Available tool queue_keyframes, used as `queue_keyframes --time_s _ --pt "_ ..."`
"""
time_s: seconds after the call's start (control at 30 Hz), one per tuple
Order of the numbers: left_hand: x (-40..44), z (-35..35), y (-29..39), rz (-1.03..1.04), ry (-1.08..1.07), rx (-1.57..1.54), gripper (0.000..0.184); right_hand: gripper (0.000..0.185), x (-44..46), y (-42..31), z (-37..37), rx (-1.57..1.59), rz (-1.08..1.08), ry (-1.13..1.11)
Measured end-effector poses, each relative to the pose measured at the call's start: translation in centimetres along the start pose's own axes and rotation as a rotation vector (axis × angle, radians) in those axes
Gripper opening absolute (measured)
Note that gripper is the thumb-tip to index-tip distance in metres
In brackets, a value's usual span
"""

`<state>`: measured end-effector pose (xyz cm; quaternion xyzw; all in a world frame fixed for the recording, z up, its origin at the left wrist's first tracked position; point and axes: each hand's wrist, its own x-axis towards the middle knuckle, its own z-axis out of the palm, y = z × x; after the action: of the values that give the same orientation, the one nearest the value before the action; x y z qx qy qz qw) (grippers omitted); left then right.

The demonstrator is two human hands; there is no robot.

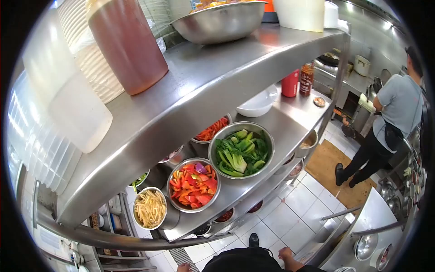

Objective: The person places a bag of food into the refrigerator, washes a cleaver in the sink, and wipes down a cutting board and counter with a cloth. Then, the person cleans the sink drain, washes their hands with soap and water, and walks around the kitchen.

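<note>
At the bottom edge, my left hand (pixel 184 268) shows only in part, and its fingers are too cut off to read. My right hand (pixel 285 254) hangs low at my side over the tiles, fingers curled in, with nothing visible in it. Both hands are apart from the steel counter in front of me. On that counter sit a steel bowl (pixel 245 177) of leafy greens (pixel 238 156), another of red pepper pieces (pixel 192 186), and a round steel container (pixel 172 219) of pale yellow strips (pixel 150 208).
Overhead, a steel shelf (pixel 190 97) carries a bottle of reddish-brown liquid (pixel 129 45), a translucent jug (pixel 68 95) and a large steel bowl (pixel 217 25). To the right a co-worker (pixel 398 99) stands on a brown mat (pixel 328 167). Another counter (pixel 369 220) is at lower right.
</note>
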<state>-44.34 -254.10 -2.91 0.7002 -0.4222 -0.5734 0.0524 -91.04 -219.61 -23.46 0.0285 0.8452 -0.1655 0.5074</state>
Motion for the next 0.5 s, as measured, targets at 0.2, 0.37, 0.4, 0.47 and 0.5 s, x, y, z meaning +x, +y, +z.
queue_keyframes --time_s 0.2,0.37,0.4,0.47,0.5 --pt "-0.2 1.3 3.2 -0.006 -0.157 -0.027 0.023 0.027 -5.1 -9.7 -5.8 -0.196 -0.555 0.422" --pt "-1.9 -0.8 1.4 0.036 -0.153 -0.090 0.025 0.020 -11.7 -20.0 -11.6 0.163 -0.719 0.586" --pt "-1.7 -1.7 -0.1 0.034 -0.160 -0.103 0.025 0.019 -13.4 -21.1 -11.6 0.202 -0.741 0.579" --pt "-0.2 -4.2 -5.0 0.077 -0.109 -0.106 0.024 0.019 -15.1 -21.6 -10.0 0.167 -0.752 0.576" --pt "1.4 -5.7 -8.4 0.068 -0.098 -0.139 0.024 0.018 -15.8 -22.4 -8.9 0.142 -0.762 0.559"
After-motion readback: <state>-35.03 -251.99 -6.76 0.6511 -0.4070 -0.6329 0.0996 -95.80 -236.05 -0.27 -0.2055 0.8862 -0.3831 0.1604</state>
